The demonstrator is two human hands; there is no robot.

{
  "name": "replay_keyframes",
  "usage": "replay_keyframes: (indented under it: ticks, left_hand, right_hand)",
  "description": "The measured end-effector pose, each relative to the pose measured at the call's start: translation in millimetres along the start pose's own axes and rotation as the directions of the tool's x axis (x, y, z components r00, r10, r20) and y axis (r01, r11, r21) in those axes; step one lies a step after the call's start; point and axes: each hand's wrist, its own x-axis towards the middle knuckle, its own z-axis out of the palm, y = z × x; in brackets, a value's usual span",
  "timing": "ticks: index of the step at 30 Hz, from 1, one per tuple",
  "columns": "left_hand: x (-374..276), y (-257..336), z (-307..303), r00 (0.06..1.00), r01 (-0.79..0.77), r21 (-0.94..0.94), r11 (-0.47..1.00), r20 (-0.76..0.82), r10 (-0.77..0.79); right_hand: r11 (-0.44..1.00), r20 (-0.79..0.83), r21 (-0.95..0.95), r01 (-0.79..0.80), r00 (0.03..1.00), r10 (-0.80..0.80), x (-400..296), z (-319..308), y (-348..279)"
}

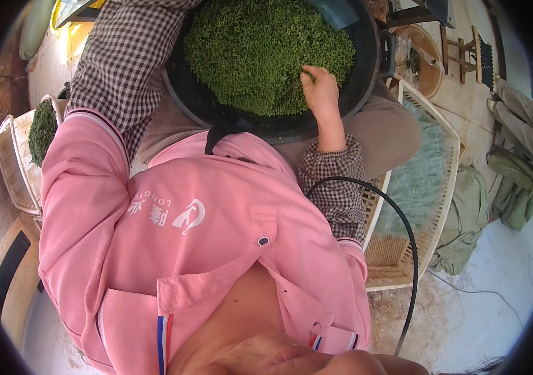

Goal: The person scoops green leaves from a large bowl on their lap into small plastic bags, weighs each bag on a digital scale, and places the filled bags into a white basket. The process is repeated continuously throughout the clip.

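A wide black basin (271, 133) rests on the person's lap, holding a heap of small green berries (252, 61) like green peppercorns. My right hand (321, 91) is over the lower right edge of the heap, its fingers bent and slightly apart at the berries. Nothing can be made out between them. My left arm, in a checked sleeve (121, 61), reaches up past the basin's left side, and my left hand is out of view beyond the top edge. A bluish, glossy dark piece (337, 11) lies at the basin's upper right.
At right, a pale woven basket (449, 197) holds translucent greenish material (416, 164). Beyond are a round brown tub (428, 77) with plastic and plant bits, and green cloth (463, 220). At left, a basket (20, 164) has dark green plant matter (42, 133) beside it. A black cable (409, 234) curves near the right sleeve.
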Motion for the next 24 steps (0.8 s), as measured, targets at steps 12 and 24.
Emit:
replay_keyframes:
  ticks: [12,24]
  left_hand:
    - [-279,-4,20,0.514,-0.118,0.224,0.967,0.847,-0.134]
    - [-262,40,17,0.732,0.259,-0.340,0.904,0.680,0.046]
  right_hand:
    - [0.930,0.010,0.361,-0.069,0.997,0.070,11,20,8]
    - [0.715,0.650,0.584,-0.385,0.749,-0.128,1,49,-28]
